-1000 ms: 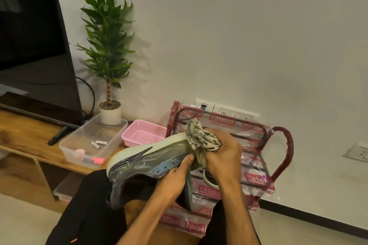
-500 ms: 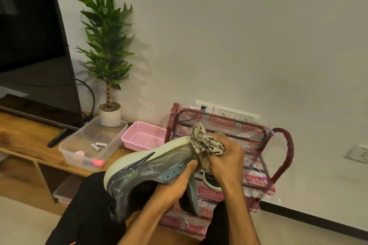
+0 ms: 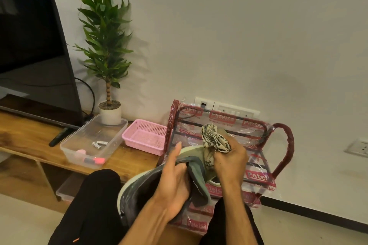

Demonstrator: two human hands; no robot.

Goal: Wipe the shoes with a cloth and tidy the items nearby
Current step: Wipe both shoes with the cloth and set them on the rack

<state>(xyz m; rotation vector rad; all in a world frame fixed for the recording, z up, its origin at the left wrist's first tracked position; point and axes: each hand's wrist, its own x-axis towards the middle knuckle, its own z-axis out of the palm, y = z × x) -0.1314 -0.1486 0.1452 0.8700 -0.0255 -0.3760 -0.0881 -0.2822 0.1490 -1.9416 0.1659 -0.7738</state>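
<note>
- Our left hand (image 3: 174, 183) grips the shoe (image 3: 137, 191) over our lap, steadying it for wiping.
- Our right hand (image 3: 232, 162) bunches the cloth (image 3: 216, 139) against the shoe, beyond the worktop's (image 3: 129, 165) right end.

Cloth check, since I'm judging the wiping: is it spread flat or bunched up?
Bunched up. The cloth is a crumpled wad gripped in the right hand, against the shoe held by the left hand.

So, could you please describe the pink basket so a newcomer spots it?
Start at the wooden TV bench along the white wall. At its right end, between the clear plastic tub and the red plastic-wrapped rack, sits a shallow pink plastic basket. Only it has mesh walls.
</note>
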